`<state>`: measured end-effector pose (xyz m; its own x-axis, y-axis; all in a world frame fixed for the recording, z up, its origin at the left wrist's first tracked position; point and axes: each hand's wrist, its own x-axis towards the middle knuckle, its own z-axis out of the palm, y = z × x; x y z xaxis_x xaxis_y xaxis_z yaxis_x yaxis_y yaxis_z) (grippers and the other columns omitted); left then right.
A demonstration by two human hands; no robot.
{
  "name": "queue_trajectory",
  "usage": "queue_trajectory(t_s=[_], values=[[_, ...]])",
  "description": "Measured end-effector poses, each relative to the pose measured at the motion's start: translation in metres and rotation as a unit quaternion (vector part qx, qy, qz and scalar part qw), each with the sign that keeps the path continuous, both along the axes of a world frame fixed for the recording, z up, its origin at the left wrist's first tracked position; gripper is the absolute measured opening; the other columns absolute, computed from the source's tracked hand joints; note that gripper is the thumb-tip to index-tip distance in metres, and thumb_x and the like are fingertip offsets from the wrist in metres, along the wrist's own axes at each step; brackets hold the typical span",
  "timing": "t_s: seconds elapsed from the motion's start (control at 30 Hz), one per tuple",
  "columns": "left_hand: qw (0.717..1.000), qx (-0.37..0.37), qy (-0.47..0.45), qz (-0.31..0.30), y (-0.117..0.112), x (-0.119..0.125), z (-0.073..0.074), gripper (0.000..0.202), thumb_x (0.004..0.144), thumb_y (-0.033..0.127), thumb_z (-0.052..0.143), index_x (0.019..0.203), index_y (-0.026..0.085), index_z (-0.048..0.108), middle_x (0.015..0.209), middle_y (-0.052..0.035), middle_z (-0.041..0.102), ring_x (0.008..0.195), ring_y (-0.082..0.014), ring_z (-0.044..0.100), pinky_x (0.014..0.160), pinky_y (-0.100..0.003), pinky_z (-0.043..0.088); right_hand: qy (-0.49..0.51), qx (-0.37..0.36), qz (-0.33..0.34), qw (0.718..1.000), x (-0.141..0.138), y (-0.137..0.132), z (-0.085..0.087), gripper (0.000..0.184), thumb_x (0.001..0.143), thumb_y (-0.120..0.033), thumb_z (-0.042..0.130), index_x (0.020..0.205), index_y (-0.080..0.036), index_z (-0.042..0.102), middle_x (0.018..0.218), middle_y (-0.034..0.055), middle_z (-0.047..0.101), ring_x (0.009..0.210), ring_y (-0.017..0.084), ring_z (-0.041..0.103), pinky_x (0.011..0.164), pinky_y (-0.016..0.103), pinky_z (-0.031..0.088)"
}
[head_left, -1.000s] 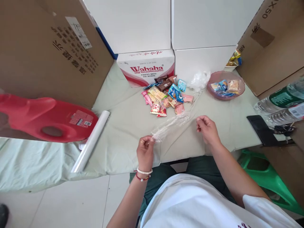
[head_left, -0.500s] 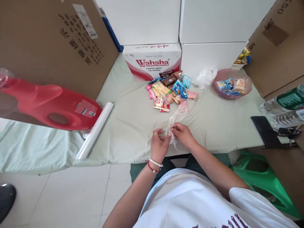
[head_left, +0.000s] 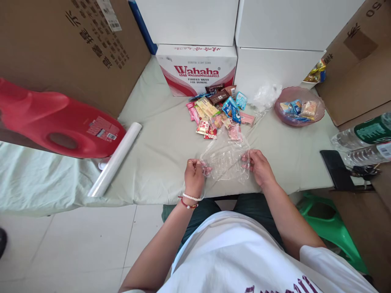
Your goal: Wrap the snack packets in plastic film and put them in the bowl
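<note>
A clear plastic bag point(head_left: 225, 162) is spread between my two hands above the cloth. My left hand point(head_left: 194, 176) pinches its left edge, with the fingers closed on the film. At the opposite edge my right hand point(head_left: 259, 166) grips the bag, some fingertips showing through the plastic. Just beyond the bag lies a pile of wrapped snacks point(head_left: 207, 106), with red, pink, blue, yellow and brown packets. The bag's far edge reaches the nearest pink packet point(head_left: 234, 132).
Behind the snacks stands a Wahaha carton point(head_left: 197, 71). Crumpled clear plastic point(head_left: 265, 97) and a pink bowl point(head_left: 279, 112) holding snacks are to its right. A white roll point(head_left: 116, 158) and red jug point(head_left: 61, 126) lie left. Bottles point(head_left: 371, 132) and a phone point(head_left: 336, 169) sit right.
My hands have moved apart, left hand leftward and right hand rightward. The bag, bunched narrow between them before, is now stretched wide. The view has shifted slightly.
</note>
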<state>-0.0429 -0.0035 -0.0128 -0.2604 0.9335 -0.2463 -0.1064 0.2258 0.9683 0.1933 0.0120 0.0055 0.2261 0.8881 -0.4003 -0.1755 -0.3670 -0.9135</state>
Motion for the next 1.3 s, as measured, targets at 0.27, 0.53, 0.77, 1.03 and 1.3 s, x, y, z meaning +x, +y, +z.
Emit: queue_trajectory(t_s=[0.27, 0.53, 0.77, 1.03, 1.3], values=[[0.986, 0.017, 0.165, -0.032, -0.013, 0.001, -0.002, 0.025, 0.094, 0.049, 0.059, 0.096, 0.025, 0.054, 0.078, 0.0009, 0.065, 0.056, -0.0147, 0.06, 0.058, -0.029, 0.047, -0.135, 0.028, 0.029, 0.99, -0.013, 0.035, -0.013, 0.028, 0.078, -0.048, 0.072, 0.086, -0.023, 0.063, 0.068, -0.0004, 0.061, 0.06, 0.017, 0.056, 0.052, 0.028, 0.04], [0.955, -0.032, 0.286, 0.067, -0.021, -0.086, 0.015, 0.033, 0.076, 0.043, 0.076, 0.096, 0.024, 0.059, 0.068, 0.0058, 0.058, 0.061, -0.0164, 0.056, 0.064, -0.03, 0.046, -0.2, 0.065, 0.066, 0.975, -0.004, 0.026, -0.019, 0.024, 0.087, -0.047, 0.062, 0.083, -0.024, 0.065, 0.058, -0.0046, 0.054, 0.054, 0.015, 0.049, 0.055, 0.028, 0.036], [0.877, 0.052, 0.478, -0.015, 0.033, -0.039, 0.019, 0.027, 0.087, 0.047, 0.066, 0.083, 0.021, 0.07, 0.123, -0.0193, 0.067, 0.146, -0.0442, 0.041, 0.122, -0.064, 0.027, -0.169, 0.077, 0.1, 0.978, -0.013, 0.011, -0.024, 0.025, 0.089, -0.048, 0.061, 0.087, -0.023, 0.065, 0.058, -0.0049, 0.053, 0.054, 0.014, 0.048, 0.054, 0.027, 0.037], [0.862, 0.041, 0.498, -0.084, 0.056, 0.018, 0.003, 0.014, 0.099, 0.024, 0.047, 0.094, 0.022, 0.059, 0.11, -0.0133, 0.068, 0.112, -0.03, 0.065, 0.099, -0.047, 0.048, -0.155, 0.029, 0.096, 0.983, 0.031, -0.019, -0.019, 0.035, 0.08, -0.055, 0.069, 0.085, -0.021, 0.066, 0.061, -0.0038, 0.057, 0.052, 0.014, 0.051, 0.053, 0.027, 0.041], [0.904, -0.017, 0.426, -0.015, 0.054, -0.013, 0.002, 0.008, 0.102, 0.023, 0.046, 0.094, 0.025, 0.044, 0.078, 0.0005, 0.055, 0.071, -0.021, 0.057, 0.073, -0.032, 0.039, -0.164, -0.008, 0.104, 0.981, 0.058, -0.032, -0.012, 0.042, 0.073, -0.059, 0.074, 0.089, -0.021, 0.067, 0.059, -0.0048, 0.055, 0.048, 0.012, 0.047, 0.046, 0.026, 0.038]])
